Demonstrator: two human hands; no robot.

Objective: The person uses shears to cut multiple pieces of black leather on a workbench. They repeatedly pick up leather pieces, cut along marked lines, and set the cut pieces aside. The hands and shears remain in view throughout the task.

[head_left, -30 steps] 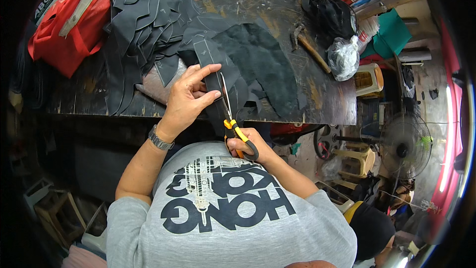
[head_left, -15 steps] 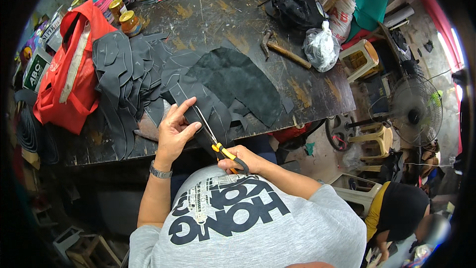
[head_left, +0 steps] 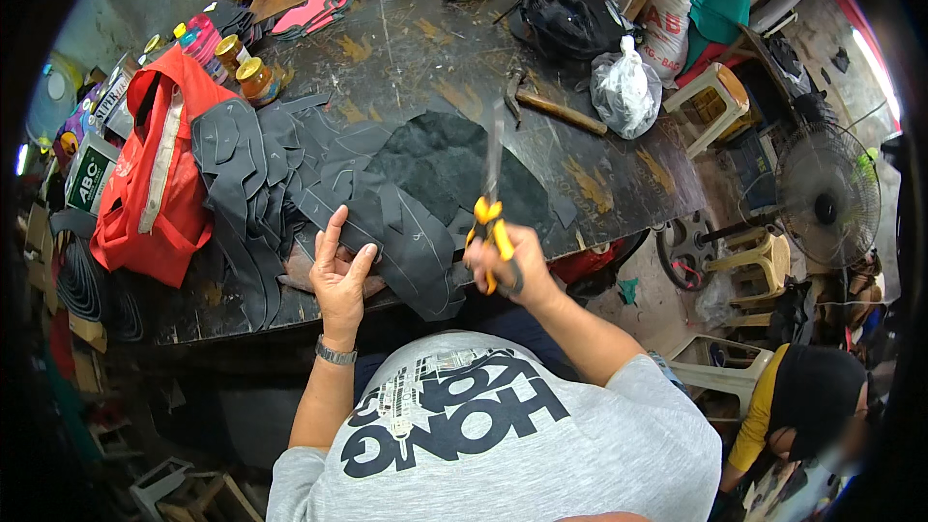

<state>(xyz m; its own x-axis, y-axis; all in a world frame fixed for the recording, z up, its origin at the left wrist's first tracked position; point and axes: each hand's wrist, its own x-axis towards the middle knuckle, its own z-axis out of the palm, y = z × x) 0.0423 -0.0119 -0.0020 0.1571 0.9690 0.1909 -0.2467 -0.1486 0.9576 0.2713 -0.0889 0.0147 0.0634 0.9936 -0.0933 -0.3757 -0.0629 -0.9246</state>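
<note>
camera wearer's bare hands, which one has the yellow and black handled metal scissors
The right hand grips the scissors; the left hand, with a silver wristwatch, is at the dark grey sheet.

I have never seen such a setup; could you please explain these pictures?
There is no machine: a person works with bare hands, filmed from above by a fisheye camera worn on the head, which bends straight edges. The right hand grips metal scissors with yellow and black handles; the left hand is at the edge of a dark grey sheet with pale lines. The dark, scuffed table bears a heap of dark grey pieces, a wooden-handled hammer and a red fabric bag.
</note>
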